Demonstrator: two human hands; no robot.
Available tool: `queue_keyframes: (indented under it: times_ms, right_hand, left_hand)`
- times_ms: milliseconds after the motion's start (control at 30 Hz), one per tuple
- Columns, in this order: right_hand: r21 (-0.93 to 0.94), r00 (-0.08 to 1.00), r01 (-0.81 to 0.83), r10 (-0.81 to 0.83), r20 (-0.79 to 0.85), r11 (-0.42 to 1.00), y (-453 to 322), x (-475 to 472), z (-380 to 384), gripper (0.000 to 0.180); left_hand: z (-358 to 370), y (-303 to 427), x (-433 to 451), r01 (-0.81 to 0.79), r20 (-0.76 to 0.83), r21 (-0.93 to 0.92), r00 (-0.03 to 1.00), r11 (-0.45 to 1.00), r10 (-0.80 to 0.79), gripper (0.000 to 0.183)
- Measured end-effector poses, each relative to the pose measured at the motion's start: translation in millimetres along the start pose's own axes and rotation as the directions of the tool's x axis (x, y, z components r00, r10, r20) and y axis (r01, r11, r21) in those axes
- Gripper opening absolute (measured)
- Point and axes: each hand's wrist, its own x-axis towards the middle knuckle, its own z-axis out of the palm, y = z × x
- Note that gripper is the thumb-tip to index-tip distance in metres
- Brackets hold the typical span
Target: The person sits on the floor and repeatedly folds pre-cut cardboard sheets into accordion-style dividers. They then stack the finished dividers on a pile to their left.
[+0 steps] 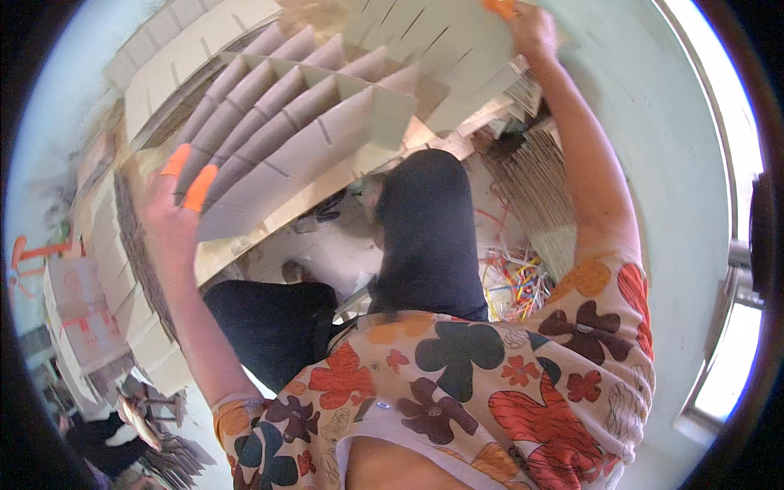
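Observation:
My left hand (171, 205), with orange finger cots on two fingers, grips the near-left ends of several slotted cardboard strips (263, 116). The strips stand fanned side by side. A cross strip (343, 81) of the same board runs through their slots, forming part of a partition grid. My right hand (534, 30) is stretched out to the upper right, also with orange on its fingertips. It is at the edge of a pale slotted cardboard sheet (422, 27) behind the grid. Blur and the frame's edge hide whether its fingers hold the sheet.
Slotted cardboard sheets (190, 61) lie at the upper left. Bundled cardboard (527, 184) leans near my right arm, above a heap of coloured plastic straps (517, 285). Cartons (86, 312) are stacked at left. Another person (98, 438) is at lower left.

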Motion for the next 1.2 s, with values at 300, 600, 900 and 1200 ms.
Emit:
queue_keyframes:
  times_ms: [300, 600, 900, 1200]
  right_hand:
    - [0.286, 0.942, 0.336, -0.317, -0.112, 0.897, -119, -29, -93, 0.057]
    - [0.503, 0.866, 0.38, -0.49, 0.102, 0.776, -190, -90, -87, 0.042]
    - [0.67, 0.844, 0.233, -0.489, 0.22, 0.705, -195, -92, -62, 0.04]
    - [0.634, 0.837, 0.31, -0.519, 0.172, 0.709, -199, -99, -51, 0.038]
  left_hand:
    - [43, 19, -29, -0.167, 0.013, 0.026, 0.986, 0.986, 0.167, 0.031]
    - [47, 18, -39, -0.046, 0.11, -0.006, 0.993, 0.999, 0.047, 0.019]
    - [54, 37, -32, -0.083, 0.055, -0.112, 0.994, 0.99, 0.09, 0.018]
    - [55, 37, -29, -0.056, 0.085, -0.085, 0.994, 0.995, 0.063, 0.015]
